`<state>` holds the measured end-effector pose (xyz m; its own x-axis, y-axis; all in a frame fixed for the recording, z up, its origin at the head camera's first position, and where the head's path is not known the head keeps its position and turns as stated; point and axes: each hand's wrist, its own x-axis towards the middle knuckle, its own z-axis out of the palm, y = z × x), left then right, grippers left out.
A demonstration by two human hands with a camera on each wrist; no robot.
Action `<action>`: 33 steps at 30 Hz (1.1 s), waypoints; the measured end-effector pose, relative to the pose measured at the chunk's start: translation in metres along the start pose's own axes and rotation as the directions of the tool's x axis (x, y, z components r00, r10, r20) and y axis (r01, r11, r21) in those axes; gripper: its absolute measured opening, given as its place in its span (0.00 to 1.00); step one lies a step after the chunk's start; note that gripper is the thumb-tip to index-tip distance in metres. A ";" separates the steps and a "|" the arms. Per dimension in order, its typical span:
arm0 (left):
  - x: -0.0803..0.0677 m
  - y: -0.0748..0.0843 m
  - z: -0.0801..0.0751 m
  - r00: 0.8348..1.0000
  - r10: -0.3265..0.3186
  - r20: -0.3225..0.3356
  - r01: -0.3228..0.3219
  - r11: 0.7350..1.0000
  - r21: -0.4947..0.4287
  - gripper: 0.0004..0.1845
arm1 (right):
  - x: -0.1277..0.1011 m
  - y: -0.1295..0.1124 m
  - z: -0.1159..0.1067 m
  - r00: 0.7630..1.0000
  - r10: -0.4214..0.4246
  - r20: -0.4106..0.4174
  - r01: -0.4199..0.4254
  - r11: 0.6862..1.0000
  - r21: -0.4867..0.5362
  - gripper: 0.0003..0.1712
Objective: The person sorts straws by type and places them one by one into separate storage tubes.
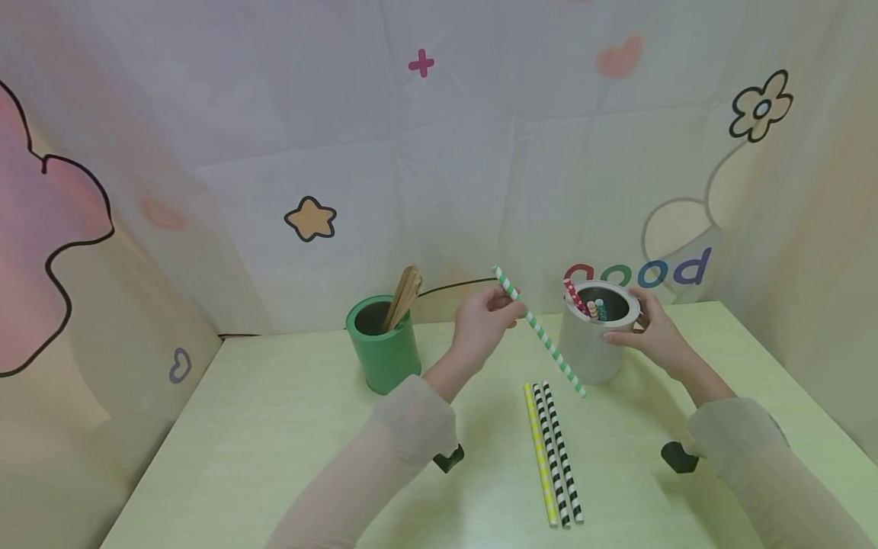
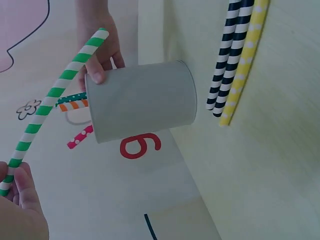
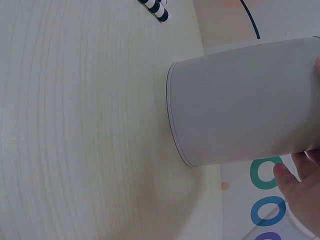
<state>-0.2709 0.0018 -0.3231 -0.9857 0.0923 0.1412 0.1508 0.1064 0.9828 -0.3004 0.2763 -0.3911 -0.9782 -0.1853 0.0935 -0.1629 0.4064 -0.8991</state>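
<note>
My left hand (image 1: pixel 509 309) pinches a green-and-white striped straw (image 1: pixel 542 335) near its upper end and holds it slanting down to the right, above the table. In the left wrist view the striped straw (image 2: pixel 55 92) runs from my fingertips (image 2: pixel 17 182) up past the cup. My right hand (image 1: pixel 634 326) grips the rim of a pale grey cup (image 1: pixel 591 351) that stands on the table. Several coloured straws (image 1: pixel 588 303) poke out of it. The right wrist view shows the cup (image 3: pixel 240 100) close up with my fingers (image 3: pixel 295 185) on its rim.
One yellow and two black-and-white striped straws (image 1: pixel 554 457) lie side by side on the pale green table (image 1: pixel 274 427) in front of the cup. A green cup (image 1: pixel 384 351) with wooden sticks (image 1: pixel 403 296) stands at the left. A patterned cloth backdrop (image 1: pixel 439 152) closes the back and sides.
</note>
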 end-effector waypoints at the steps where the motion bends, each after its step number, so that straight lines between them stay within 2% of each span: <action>1: 0.001 0.002 0.001 1.000 0.007 -0.016 -0.007 1.000 0.001 0.09 | 0.000 0.000 0.000 1.000 -0.003 0.000 0.003 1.000 0.003 0.54; 8: 0.011 0.017 0.005 0.989 0.085 -0.119 -0.085 0.996 0.005 0.08 | 0.000 0.000 0.000 1.000 0.001 0.002 -0.001 1.000 -0.002 0.54; 12: 0.015 0.024 0.006 0.976 0.134 -0.169 -0.127 0.990 0.054 0.07 | 0.000 0.000 0.000 1.000 0.001 0.000 -0.001 1.000 -0.006 0.54; 17: 0.020 0.031 0.007 0.957 0.187 -0.223 -0.178 0.982 0.063 0.07 | 0.000 -0.001 0.000 1.000 0.003 -0.003 -0.003 1.000 -0.004 0.54; 25: 0.028 0.035 0.012 0.935 0.209 -0.286 -0.199 0.978 0.066 0.09 | 0.000 0.000 0.000 1.000 0.002 -0.004 -0.002 1.000 -0.002 0.54; 33: 0.036 0.037 0.025 0.925 0.218 -0.310 -0.210 0.976 0.058 0.08 | 0.000 -0.001 0.000 1.000 -0.009 0.006 0.009 1.000 0.002 0.53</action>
<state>-0.2988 0.0340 -0.2851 -0.9028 -0.1983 0.3815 0.3588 0.1415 0.9226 -0.2999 0.2755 -0.3903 -0.9760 -0.1940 0.0992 -0.1715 0.4032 -0.8989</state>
